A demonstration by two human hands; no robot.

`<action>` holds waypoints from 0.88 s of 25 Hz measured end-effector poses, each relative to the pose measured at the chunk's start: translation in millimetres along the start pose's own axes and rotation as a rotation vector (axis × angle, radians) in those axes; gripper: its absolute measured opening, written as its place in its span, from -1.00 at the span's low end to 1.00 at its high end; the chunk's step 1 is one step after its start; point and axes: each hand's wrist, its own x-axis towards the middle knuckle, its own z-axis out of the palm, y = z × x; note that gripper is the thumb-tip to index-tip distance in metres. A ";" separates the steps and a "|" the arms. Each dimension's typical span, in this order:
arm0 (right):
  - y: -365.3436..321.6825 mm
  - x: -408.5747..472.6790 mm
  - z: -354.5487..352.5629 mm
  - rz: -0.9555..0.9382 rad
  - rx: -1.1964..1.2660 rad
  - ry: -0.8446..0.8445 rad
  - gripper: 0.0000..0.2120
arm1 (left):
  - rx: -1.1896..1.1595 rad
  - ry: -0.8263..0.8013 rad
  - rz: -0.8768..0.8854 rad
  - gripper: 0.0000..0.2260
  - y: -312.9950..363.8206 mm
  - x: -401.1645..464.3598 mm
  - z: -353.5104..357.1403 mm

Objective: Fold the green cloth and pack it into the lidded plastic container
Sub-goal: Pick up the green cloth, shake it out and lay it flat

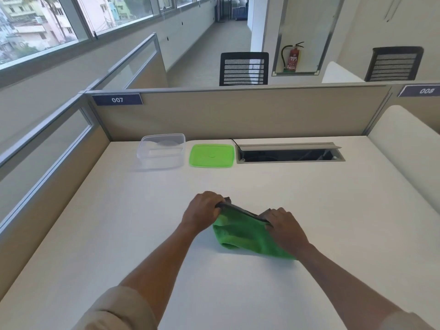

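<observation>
A green cloth (245, 234) with a dark trimmed edge lies partly folded on the white desk (142, 222), near the middle. My left hand (202, 211) grips the dark edge at the cloth's far left corner. My right hand (284, 225) pinches the same edge at the right, resting on top of the cloth. The edge is lifted between both hands. A clear plastic container (162, 151) stands without its lid at the back of the desk. Its green lid (211, 155) lies flat just to the right of it.
An open cable hatch (289, 153) is set into the desk to the right of the lid. Beige partition walls (238, 113) close the desk at the back and left. Two black mesh chairs stand beyond the partition.
</observation>
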 end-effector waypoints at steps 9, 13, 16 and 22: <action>32.4 6.4 -52.6 0.287 0.094 -0.096 -0.94 | 0.059 0.100 -0.257 -0.86 -31.2 16.5 -50.2; 29.1 44.9 -94.1 0.259 0.025 0.172 -0.93 | -0.008 0.227 -0.338 -0.83 -35.3 43.5 -85.6; 22.4 68.8 -128.6 0.218 0.030 0.362 -0.91 | -0.053 0.411 -0.381 -0.84 -26.3 61.6 -115.6; 0.9 80.3 -191.1 0.180 0.010 0.729 -0.90 | -0.071 0.701 -0.273 -0.85 -9.5 71.2 -170.5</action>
